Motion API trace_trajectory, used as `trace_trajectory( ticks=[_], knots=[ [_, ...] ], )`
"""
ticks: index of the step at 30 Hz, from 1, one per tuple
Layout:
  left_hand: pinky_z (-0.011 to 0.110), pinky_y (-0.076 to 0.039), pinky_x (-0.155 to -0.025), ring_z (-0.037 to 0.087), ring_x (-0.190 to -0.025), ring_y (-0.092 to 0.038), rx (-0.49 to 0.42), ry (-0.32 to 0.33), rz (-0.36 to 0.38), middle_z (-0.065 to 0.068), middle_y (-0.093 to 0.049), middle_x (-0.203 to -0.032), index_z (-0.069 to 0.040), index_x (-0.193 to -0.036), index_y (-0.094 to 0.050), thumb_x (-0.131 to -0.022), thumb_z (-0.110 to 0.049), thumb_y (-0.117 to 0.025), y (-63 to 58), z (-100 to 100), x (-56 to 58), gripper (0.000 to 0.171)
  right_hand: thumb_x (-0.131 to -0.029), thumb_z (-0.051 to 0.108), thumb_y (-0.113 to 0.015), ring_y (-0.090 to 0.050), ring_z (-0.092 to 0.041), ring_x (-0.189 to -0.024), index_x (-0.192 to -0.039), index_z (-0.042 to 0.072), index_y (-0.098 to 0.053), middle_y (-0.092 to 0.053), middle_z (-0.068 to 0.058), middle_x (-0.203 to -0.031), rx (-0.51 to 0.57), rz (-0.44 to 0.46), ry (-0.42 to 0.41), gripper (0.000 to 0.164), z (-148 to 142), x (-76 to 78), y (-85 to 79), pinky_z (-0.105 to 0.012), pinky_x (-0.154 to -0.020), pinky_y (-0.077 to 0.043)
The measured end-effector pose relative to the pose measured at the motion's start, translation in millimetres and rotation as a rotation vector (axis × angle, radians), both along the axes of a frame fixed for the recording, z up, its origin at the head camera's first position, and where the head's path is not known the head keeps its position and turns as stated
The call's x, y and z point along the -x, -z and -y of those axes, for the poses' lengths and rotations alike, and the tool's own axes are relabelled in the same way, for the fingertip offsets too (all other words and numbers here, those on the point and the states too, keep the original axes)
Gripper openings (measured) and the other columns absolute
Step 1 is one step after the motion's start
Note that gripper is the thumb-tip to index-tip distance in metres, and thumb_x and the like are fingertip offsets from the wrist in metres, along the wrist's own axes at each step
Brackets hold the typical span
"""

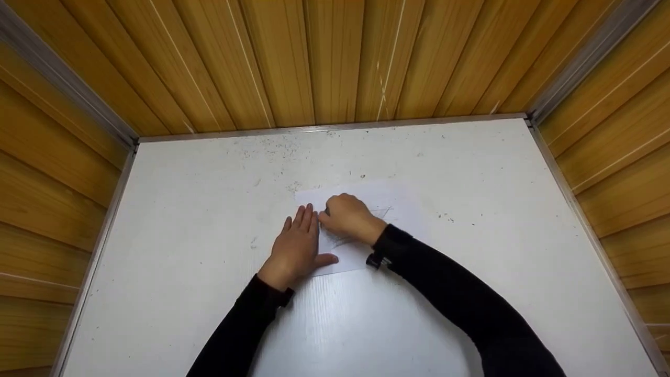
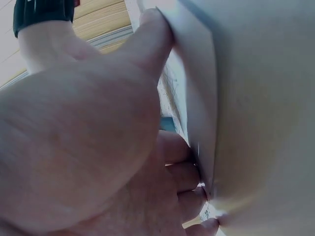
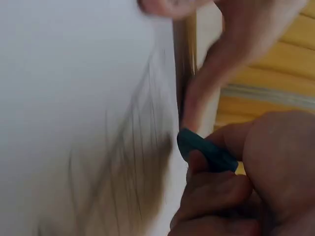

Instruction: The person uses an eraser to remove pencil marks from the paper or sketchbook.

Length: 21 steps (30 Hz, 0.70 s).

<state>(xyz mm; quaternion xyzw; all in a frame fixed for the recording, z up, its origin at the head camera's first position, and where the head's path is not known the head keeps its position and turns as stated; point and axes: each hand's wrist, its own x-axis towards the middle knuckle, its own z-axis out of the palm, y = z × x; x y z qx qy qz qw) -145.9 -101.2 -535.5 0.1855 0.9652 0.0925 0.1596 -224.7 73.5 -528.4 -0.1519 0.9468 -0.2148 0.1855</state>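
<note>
A sheet of white paper [image 1: 348, 260] lies on the white table, with pencil lines [image 1: 384, 212] drawn across it. Flat on its left part rests my left hand [image 1: 296, 245], fingers straight and thumb spread along the near edge. In the left wrist view the paper's edge [image 2: 204, 88] lifts a little off the table beside that thumb. My right hand [image 1: 349, 215] pinches a small teal eraser [image 3: 206, 151] between thumb and fingers, close over the paper near the left fingertips. Long grey strokes [image 3: 133, 128] show beside it in the right wrist view. The right hand covers part of the drawing.
The white table [image 1: 183, 235] has dark crumbs and specks [image 1: 272, 149] scattered toward its back. Wood-look panels [image 1: 335, 63] with metal edging enclose the back and both sides. Black sleeves [image 1: 450, 283] with wrist straps cover both forearms.
</note>
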Motion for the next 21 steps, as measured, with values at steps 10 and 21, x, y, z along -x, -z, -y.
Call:
trace_trajectory(
  ticks=[10, 21],
  knots=[
    [0.058, -0.023, -0.139, 0.04, -0.174, -0.014, 0.019, -0.006, 0.015, 0.026, -0.014, -0.184, 0.008, -0.172, -0.023, -0.095, -0.073, -0.073, 0.8, -1.5, 1.2, 0.122, -0.105, 0.032, -0.06, -0.065, -0.032, -0.095, -0.09, 0.005, -0.072, -0.072, -0.015, -0.099, 0.003, -0.014, 0.135, 0.033, -65.0, 1.7, 6.0, -0.047, -0.086, -0.056],
    [0.059, -0.023, -0.139, 0.041, -0.174, -0.015, 0.014, -0.008, 0.014, 0.026, -0.015, -0.184, 0.008, -0.172, -0.024, -0.095, -0.073, -0.073, -1.2, -1.1, -1.8, 0.122, -0.106, 0.032, -0.056, -0.058, -0.033, -0.099, -0.101, -0.001, -0.071, -0.067, -0.019, -0.107, -0.109, 0.007, 0.243, 0.036, -132.6, 5.0, -7.1, -0.047, -0.089, -0.05]
  ],
)
